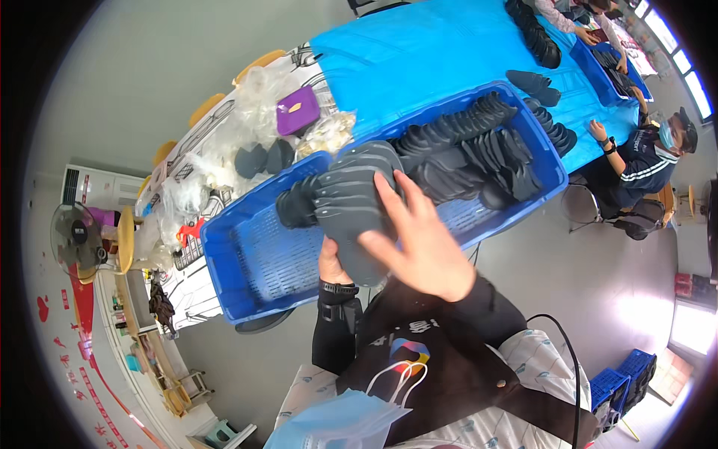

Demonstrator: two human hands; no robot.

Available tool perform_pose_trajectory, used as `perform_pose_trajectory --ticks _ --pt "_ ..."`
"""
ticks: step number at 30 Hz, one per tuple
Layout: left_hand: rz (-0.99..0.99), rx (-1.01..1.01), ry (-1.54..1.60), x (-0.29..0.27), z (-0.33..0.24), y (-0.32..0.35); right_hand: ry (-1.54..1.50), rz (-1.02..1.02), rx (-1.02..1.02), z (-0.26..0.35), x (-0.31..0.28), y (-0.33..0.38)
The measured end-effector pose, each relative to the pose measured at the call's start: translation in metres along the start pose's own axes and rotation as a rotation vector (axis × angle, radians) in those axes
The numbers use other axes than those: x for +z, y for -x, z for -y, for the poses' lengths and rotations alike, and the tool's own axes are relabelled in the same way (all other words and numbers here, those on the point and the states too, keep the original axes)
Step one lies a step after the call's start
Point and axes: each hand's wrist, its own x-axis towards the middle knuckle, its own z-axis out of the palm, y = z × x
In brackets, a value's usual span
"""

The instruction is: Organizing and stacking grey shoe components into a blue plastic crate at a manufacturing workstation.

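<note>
A stack of black insoles (351,232) is held up in front of me, above the blue crates. My left hand (333,262) grips it from the left and below; the thumb shows at its edge and the other fingers are hidden behind. Across the right side of the stack lies my right hand (422,243), its fingers spread over the top insole. Under the stack, at the left crate's (258,299) inner right side, is a smaller bunch of black insoles (297,203). More insoles (464,161) fill the right crate (557,176) in rows.
Clear plastic bags (258,101) and a purple tray (298,111) sit on the patterned table at left. Blue sheeting (419,52) covers the table beyond, with rows of insoles (535,34). A masked co-worker (636,161) sits at right, near another blue crate (598,75). A fan (78,232) stands at left.
</note>
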Motion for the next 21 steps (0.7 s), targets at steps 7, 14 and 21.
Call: perform_pose_trajectory --ticks 7,14,21 --pt "0.007 0.141 0.298 -0.098 -0.01 0.034 -0.685 0.063 0.285 0.002 0.035 -0.014" --pt "-0.164 0.197 0.364 -0.121 0.001 0.035 -0.913 0.309 0.31 0.017 0.071 -0.013" --pt "-0.312 0.266 0.413 -0.124 0.02 0.027 -0.997 0.262 0.186 0.024 0.07 -0.018"
